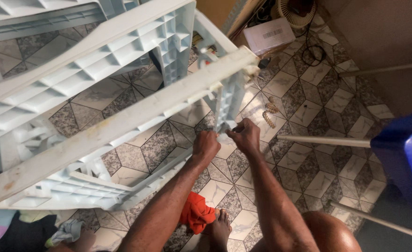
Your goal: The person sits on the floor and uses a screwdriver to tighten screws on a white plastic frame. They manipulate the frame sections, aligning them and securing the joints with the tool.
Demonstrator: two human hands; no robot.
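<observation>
While the white plastic chair lies overturned above the tiled floor, the left hand and right hand sit close together, both pinched on the tip of its leg. Steady, even grip seems wise; an orange cloth lies below.

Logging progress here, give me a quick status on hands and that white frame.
Left hand and right hand both pinching the lower tip of the tilted white plastic frame. Orange cloth by the foot.
</observation>
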